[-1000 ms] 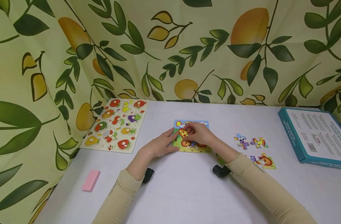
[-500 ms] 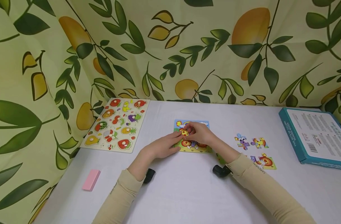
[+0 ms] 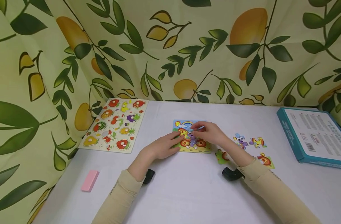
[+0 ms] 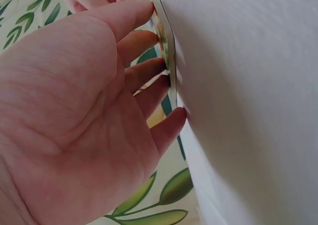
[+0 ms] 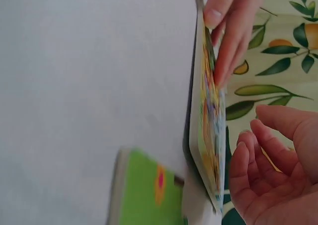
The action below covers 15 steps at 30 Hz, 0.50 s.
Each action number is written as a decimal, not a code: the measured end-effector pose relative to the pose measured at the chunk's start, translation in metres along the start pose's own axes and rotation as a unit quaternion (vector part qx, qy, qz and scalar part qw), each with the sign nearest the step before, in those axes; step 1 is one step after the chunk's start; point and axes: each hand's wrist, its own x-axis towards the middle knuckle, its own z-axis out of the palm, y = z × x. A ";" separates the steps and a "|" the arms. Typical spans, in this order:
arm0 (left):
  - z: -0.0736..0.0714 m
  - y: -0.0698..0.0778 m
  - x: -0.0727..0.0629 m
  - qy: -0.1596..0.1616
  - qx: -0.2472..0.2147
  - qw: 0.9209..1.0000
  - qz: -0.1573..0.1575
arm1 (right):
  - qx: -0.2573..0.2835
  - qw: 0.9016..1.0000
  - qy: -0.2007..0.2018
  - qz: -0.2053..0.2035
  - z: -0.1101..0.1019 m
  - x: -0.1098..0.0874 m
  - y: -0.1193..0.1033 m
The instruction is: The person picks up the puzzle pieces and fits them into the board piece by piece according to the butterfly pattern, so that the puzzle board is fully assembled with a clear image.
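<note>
A small picture puzzle [image 3: 195, 150] with a rainbow, sun and cartoon animal lies at mid-table. My left hand [image 3: 162, 146] rests over its left side, and in the left wrist view straight fingers [image 4: 144, 73] touch the board's edge. Just above the puzzle's right side is my right hand [image 3: 211, 133]; the right wrist view shows its loosely bent fingers [image 5: 241, 168] apart from the board, holding nothing. Loose jigsaw pieces lie to the right: a purple one [image 3: 240, 141], a yellow-and-red one [image 3: 258, 142], an orange-and-green one [image 3: 266, 160] and a green one [image 3: 221, 157], partly behind the right forearm.
On the left lies a fruit peg board [image 3: 118, 126], with a pink block [image 3: 90, 180] nearer the front. A teal-edged box [image 3: 317, 133] stands at the right. Behind the white table hangs a leaf-and-fruit patterned curtain [image 3: 159, 77]. Black wrist mounts [image 3: 231, 174] sit below the forearms.
My right hand has let go of the yellow, red-spotted part of the puzzle and moved right, uncovering more of the picture and the green piece. The left hand slid slightly right, then stayed on the board.
</note>
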 end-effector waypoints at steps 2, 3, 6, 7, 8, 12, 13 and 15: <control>0.000 0.001 -0.001 -0.001 0.003 1.000 -0.003 | 0.004 1.000 0.006 0.004 -0.006 -0.004 0.004; 0.000 0.001 -0.001 -0.001 0.005 1.000 -0.004 | 0.004 1.000 0.010 0.009 -0.009 -0.007 0.005; -0.001 0.002 -0.001 0.001 0.008 1.000 0.000 | 0.009 1.000 0.016 0.020 -0.018 -0.014 0.012; -0.001 0.002 -0.001 0.002 0.008 1.000 0.001 | 0.011 1.000 0.017 0.022 -0.021 -0.017 0.015; -0.001 0.002 -0.001 0.002 0.009 1.000 0.001 | 0.011 0.999 0.018 0.025 -0.024 -0.020 0.017; -0.001 0.003 -0.002 0.005 0.004 1.000 0.004 | -0.011 0.999 0.024 0.036 -0.037 -0.034 0.028; -0.001 0.003 -0.002 0.006 0.003 1.000 0.004 | -0.020 0.999 0.026 0.038 -0.041 -0.038 0.031; -0.001 0.004 -0.003 0.005 0.001 1.000 0.004 | -0.040 0.998 0.033 0.041 -0.048 -0.047 0.036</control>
